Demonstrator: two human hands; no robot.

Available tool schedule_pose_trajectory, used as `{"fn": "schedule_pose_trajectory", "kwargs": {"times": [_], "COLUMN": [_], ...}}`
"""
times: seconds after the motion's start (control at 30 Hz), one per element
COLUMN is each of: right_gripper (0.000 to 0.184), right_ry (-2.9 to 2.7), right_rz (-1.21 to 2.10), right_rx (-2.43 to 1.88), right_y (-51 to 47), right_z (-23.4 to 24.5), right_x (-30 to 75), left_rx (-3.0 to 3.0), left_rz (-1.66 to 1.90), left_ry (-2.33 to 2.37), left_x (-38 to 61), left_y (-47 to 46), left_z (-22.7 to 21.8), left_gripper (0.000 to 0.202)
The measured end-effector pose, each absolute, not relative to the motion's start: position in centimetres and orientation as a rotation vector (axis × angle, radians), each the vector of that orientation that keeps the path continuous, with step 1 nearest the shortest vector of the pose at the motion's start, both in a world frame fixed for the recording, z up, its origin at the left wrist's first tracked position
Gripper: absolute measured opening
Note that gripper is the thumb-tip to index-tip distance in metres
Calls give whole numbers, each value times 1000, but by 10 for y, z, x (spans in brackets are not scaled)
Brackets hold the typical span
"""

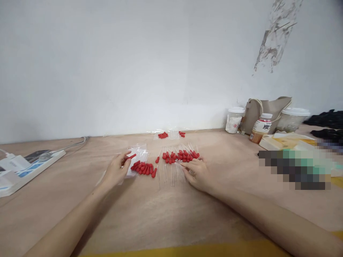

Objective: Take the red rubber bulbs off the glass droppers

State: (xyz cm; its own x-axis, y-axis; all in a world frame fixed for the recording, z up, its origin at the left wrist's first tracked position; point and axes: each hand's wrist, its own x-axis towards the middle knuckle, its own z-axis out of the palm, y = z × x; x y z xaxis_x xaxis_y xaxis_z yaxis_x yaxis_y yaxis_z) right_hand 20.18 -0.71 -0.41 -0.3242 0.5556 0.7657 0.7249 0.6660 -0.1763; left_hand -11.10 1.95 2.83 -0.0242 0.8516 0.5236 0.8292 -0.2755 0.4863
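My left hand (119,167) pinches a red rubber dropper bulb (132,156) above a clear plastic bag (140,150). Beside it on the table lies a bunch of loose red bulbs (144,168). My right hand (197,172) has its thumb and fingers closed at the thin glass dropper tubes (174,175), which lie side by side; the tube at its fingertips is hard to make out. Just beyond that hand, assembled droppers (183,155) with red bulbs and glass stems lie in a row. One single dropper (157,159) rests apart on their left.
Against the wall are plastic bags with red bulbs (163,135). A power strip (34,169) with plugs and a cable stands at left. At right are a lidded cup (235,119), a bottle (260,128), a beige bag (252,114) and another lidded tub (291,121).
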Motion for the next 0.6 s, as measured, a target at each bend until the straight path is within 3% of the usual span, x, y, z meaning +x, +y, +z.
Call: {"fn": "schedule_pose_trajectory", "kwargs": {"times": [0.37,0.6], "right_gripper": [18,47], "right_ry": [-2200,-2277], "right_rz": [-414,-178], "right_rx": [-1116,-1104], "right_y": [2,-13], "right_z": [-6,-3], "right_x": [150,148], "left_rx": [2074,2116], "left_rz": [924,930], "left_ry": [2001,1917], "left_x": [-131,-131], "left_y": [38,38], "left_z": [7,7], "left_gripper": [38,38]}}
